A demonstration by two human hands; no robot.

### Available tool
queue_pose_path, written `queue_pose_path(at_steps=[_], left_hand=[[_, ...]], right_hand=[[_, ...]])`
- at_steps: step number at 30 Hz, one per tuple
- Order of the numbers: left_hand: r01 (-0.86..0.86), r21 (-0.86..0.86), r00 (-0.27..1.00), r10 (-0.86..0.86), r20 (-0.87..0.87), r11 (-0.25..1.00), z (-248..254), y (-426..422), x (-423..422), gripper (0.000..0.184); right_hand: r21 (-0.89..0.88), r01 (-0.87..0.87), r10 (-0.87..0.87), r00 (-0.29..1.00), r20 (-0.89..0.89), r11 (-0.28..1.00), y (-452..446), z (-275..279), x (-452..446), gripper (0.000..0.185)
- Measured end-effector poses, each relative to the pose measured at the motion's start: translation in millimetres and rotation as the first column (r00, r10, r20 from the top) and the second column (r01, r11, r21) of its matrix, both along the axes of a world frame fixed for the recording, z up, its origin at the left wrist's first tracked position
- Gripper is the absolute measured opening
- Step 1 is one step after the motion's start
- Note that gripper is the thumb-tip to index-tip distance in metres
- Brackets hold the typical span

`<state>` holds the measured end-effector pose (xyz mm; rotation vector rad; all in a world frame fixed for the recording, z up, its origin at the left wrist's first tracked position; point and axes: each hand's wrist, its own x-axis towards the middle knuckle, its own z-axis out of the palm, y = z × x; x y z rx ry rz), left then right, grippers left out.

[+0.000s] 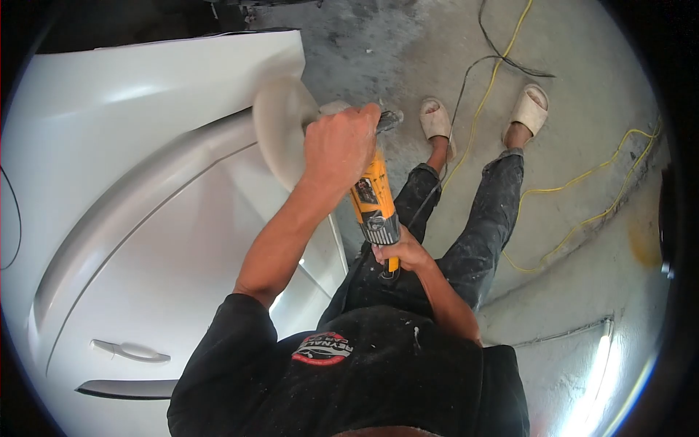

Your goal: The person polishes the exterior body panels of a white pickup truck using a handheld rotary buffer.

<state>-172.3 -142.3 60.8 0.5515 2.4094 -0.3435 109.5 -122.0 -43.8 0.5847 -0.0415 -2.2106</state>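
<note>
My left hand (341,142) is closed around the front grip of a yellow-and-black polisher (375,193). Lower down, near my thighs, my right hand (405,251) grips its rear handle. A large, pale round pad (279,131) is fitted to the tool's head and looks blurred. The pad stands edge-on beside the white car body (182,182), overlapping its curved arch; whether it touches the paint I cannot tell. Part of the tool's front end is hidden behind my left hand.
A car door handle (131,352) lies at lower left. A yellow cord (477,120) and a dark cord (460,95) cross the concrete floor (575,124) around my sandals (530,109). A bright light tube (598,371) shines at lower right.
</note>
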Motion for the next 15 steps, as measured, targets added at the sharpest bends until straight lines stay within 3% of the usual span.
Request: queue_pose_path(at_steps=[8, 15], left_hand=[[0.079, -0.010, 0.997, -0.079, 0.012, 0.997, -4.1, 31.7, -0.5, 0.006], [0.097, -0.037, 0.995, -0.096, 0.035, 0.995, -22.6, 32.7, 0.1, 0.005]], right_hand=[[-0.176, 0.057, -0.047, 0.997, 0.056, 0.983, -6.8, 16.2, -4.9, 0.034], [-0.207, 0.041, -0.018, 0.993, 0.114, 0.977, -19.8, 15.5, 5.9, 0.034]])
